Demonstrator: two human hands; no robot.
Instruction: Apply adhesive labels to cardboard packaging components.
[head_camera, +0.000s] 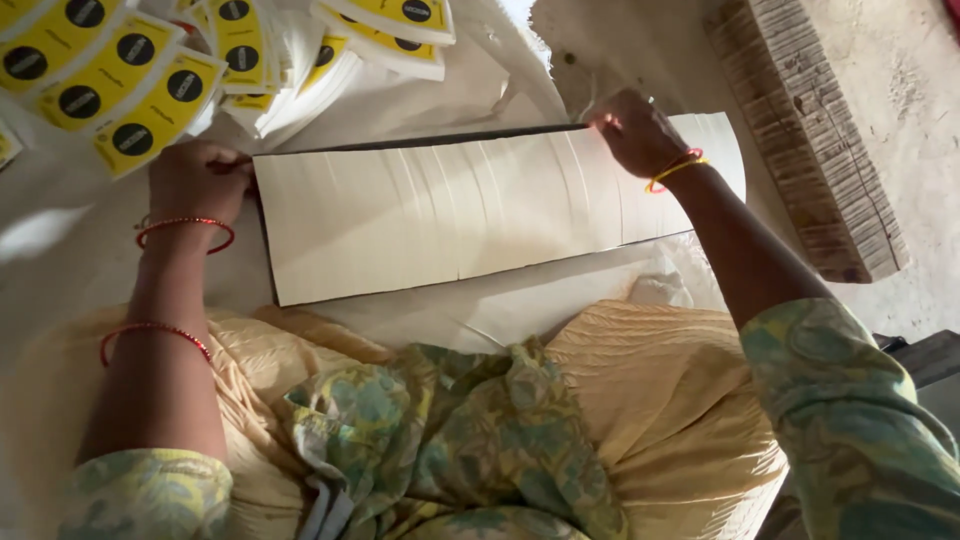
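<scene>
A fanned row of white card sheets (470, 215) was laid across a white cloth (80, 260) in front of the lap, with its left end pressed by the curled fingers of the left hand (197, 180) and its upper right edge pinched by the right hand (635, 130). Stacks of yellow labels with black circles (120, 75) were spread beyond the left hand, and a ribbed cardboard stack (810, 140) was seen on the floor well to the right.

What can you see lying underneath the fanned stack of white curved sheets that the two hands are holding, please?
A pale cloth or sheet shows below the white fanned stack, which the left hand and right hand hold. A dark edge lines the stack's top and left; the rest beneath is covered.
</scene>
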